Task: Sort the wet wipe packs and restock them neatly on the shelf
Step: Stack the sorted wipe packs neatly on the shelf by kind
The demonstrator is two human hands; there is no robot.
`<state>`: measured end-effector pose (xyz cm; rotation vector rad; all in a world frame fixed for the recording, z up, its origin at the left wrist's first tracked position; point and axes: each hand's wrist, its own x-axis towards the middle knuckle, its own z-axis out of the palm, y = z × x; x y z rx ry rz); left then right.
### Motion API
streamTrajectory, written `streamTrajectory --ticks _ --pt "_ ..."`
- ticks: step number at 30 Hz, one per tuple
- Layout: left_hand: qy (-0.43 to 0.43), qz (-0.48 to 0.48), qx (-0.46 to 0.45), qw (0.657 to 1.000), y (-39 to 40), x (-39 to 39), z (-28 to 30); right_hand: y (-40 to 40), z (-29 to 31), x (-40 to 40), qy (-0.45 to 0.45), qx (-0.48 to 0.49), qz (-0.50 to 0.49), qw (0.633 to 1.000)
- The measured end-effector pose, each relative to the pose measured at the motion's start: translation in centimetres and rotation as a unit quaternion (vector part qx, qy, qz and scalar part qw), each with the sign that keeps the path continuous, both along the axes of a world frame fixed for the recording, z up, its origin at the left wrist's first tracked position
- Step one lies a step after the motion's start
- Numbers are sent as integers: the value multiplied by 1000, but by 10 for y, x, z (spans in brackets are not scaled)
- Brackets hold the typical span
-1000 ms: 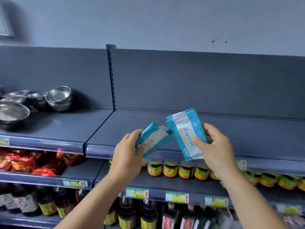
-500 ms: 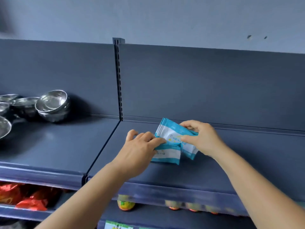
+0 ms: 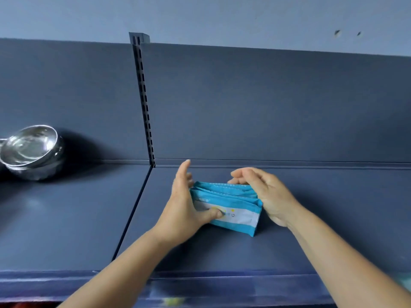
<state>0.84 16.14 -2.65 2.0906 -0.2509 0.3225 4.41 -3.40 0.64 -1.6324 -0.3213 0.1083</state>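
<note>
Packs of blue-and-white foil wet wipes (image 3: 231, 207) stand on edge on the dark blue metal shelf (image 3: 311, 218), right bay, centre. Left hand (image 3: 184, 210), thumb on the front pack, grips their 9 o'clock end; right hand (image 3: 269, 194), fingers loosely apart, cups the 3 o'clock end. Best squeeze both ends level, then release gently so none topples.

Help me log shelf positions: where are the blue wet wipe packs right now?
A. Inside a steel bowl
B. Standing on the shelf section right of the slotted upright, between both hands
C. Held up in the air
B: the wet wipe packs stand on the shelf between the left hand and right hand, right of the slotted upright.
</note>
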Motion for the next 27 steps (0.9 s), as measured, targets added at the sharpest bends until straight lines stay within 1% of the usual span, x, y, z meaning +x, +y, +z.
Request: streamTrajectory --ticks 1,2,4,6,8,9,10,12,16,19,22,25,27 --pt "40 -15 -14 999 1 1 0 1 0 -1 15 7 -1 1000" --pt "59 -23 -5 998 2 3 0 1 0 -2 29 9 -2 1000" --pt "59 -17 11 998 3 5 -1 -5 -2 -1 41 -5 10 999" --pt "62 -12 -8 998 1 7 -1 -16 -4 -2 59 -20 59 996" --pt "71 -7 -15 997 -1 6 0 -27 -7 -4 88 -60 125 986" --pt "77 -8 -15 997 -2 6 0 -30 -8 -5 89 -99 147 980" --pt "83 -13 -16 996 -2 6 1 -31 -9 -7 79 -143 148 975" --pt "88 -22 -7 996 -5 6 1 -30 -10 -7 45 -203 98 973" --pt "90 -3 5 996 -13 21 4 -27 -9 8 2 -245 6 970" --pt "81 30 0 996 -26 45 6 -29 -9 31 -25 -261 -46 964" --pt "76 52 -23 995 -42 73 5 -31 -8 58 -34 -276 -101 955" --pt "67 72 -41 994 -54 100 4 -30 -10 83 -45 -270 -143 951" --pt "65 83 -37 994 -58 116 5 -28 -13 97 -44 -259 -163 951"
